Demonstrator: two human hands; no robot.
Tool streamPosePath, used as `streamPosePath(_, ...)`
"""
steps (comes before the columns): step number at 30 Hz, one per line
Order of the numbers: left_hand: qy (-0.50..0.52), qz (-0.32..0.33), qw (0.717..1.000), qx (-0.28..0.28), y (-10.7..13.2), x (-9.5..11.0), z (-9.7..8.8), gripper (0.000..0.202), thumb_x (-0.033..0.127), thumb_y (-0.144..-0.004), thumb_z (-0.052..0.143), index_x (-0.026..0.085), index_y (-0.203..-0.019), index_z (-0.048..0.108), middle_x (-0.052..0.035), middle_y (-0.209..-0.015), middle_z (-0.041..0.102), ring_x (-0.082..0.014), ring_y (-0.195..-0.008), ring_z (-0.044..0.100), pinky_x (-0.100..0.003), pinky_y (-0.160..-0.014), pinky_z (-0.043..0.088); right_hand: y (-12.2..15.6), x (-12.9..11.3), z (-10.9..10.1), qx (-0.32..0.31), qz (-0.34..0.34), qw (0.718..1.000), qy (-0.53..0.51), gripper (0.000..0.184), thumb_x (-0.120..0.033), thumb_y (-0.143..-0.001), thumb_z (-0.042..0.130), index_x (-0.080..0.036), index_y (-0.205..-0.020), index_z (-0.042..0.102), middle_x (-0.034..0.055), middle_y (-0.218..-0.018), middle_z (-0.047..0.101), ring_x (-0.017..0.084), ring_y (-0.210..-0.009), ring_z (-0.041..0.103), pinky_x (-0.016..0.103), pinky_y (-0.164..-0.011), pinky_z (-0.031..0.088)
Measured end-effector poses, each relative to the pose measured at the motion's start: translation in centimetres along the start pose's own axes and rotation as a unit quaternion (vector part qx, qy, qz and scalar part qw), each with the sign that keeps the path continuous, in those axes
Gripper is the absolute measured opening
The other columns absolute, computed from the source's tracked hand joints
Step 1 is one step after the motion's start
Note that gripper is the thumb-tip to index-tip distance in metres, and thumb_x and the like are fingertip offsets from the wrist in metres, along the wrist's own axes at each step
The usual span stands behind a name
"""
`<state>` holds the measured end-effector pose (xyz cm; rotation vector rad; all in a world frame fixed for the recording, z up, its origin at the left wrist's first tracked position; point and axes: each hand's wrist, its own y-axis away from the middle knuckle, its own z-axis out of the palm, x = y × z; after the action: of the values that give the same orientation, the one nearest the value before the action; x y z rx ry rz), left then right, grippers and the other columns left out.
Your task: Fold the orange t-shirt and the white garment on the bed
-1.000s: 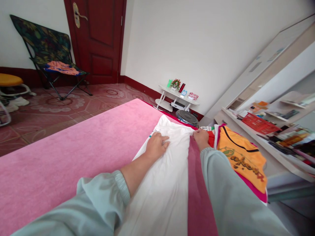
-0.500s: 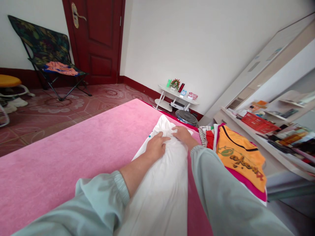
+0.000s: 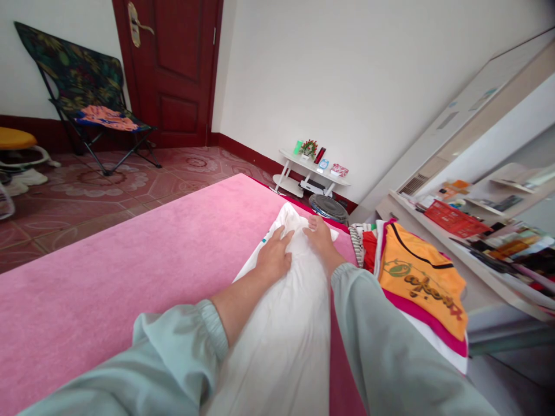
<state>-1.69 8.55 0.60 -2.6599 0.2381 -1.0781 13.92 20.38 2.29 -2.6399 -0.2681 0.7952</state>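
Observation:
A long, narrow white garment (image 3: 277, 341) lies lengthwise on a pink bedspread (image 3: 156, 254), wrinkled near its far end. My left hand (image 3: 274, 254) rests on it with the fingers spread, a bit left of its middle. Close by on the right, my right hand (image 3: 319, 236) touches the far part of the cloth, its fingers stretched out and slightly apart. A small teal mark shows on the garment's left edge. Exactly what kind of garment this is I cannot tell.
A stack of clothes with a yellow printed top (image 3: 418, 277) sits to the right of the garment. Beyond the bed stand a small white table (image 3: 299, 159) and a dark round lid (image 3: 328, 207). A red basket (image 3: 453, 218) is on the dresser; a folding chair (image 3: 73, 75) is far left.
My left fingers have spread and straightened on the cloth. The right hand has shifted slightly left, with its fingers lifting and opening. The garment stays in place.

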Motion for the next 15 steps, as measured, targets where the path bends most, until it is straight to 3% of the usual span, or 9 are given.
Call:
streamPosePath(3,0.011,-0.009,1.0,-0.003,-0.1,-0.1,0.0,0.066,0.018,-0.077,0.054,0.02,-0.14,0.035,-0.008,-0.15,0.025,-0.0223,-0.133,0.033,-0.033,-0.106,0.032,1.2,1.2,-0.3,0.095,-0.002,0.995,0.009,0.039,-0.019,-0.077,0.044,-0.013,-0.115,0.052,0.0118,-0.118,0.057,0.019,-0.108,0.053,0.033,-0.094,0.041)
streamPosePath(5,0.016,-0.014,1.0,-0.002,-0.2,-0.2,0.1,0.064,0.019,-0.077,0.054,0.019,-0.139,0.037,-0.0095,-0.149,0.028,-0.0228,-0.132,0.034,-0.034,-0.106,0.033,1.8,2.5,-0.8,0.136,0.015,0.99,0.041,0.037,-0.017,-0.078,0.038,-0.012,-0.11,0.056,0.0117,-0.112,0.06,0.019,-0.104,0.054,0.032,-0.093,0.041)
streamPosePath(9,0.031,-0.019,0.999,0.012,-0.2,-0.3,0.3,0.06,0.019,-0.077,0.054,0.018,-0.136,0.042,-0.0103,-0.142,0.037,-0.0222,-0.127,0.041,-0.032,-0.104,0.035,1.7,5.0,-1.9,0.101,0.046,0.99,0.09,0.03,-0.017,-0.074,0.042,-0.011,-0.092,0.065,0.0102,-0.091,0.067,0.019,-0.089,0.06,0.029,-0.084,0.045)
streamPosePath(13,0.039,-0.015,0.999,0.018,-0.3,-0.4,0.3,0.056,0.018,-0.077,0.054,0.021,-0.132,0.047,-0.0083,-0.137,0.043,-0.0214,-0.121,0.047,-0.031,-0.102,0.037,0.9,5.9,-3.2,0.121,0.074,0.981,0.133,0.038,-0.018,-0.078,0.038,-0.011,-0.108,0.06,0.0126,-0.108,0.063,0.02,-0.102,0.057,0.03,-0.089,0.041)
streamPosePath(15,0.04,-0.019,0.999,0.019,-0.3,-0.4,0.3,0.055,0.018,-0.076,0.055,0.021,-0.131,0.048,-0.008,-0.136,0.043,-0.0214,-0.12,0.048,-0.031,-0.101,0.038,0.8,6.3,-3.7,0.116,0.108,0.974,0.163,0.037,-0.018,-0.078,0.039,-0.009,-0.108,0.06,0.0155,-0.105,0.063,0.023,-0.1,0.058,0.033,-0.086,0.043)
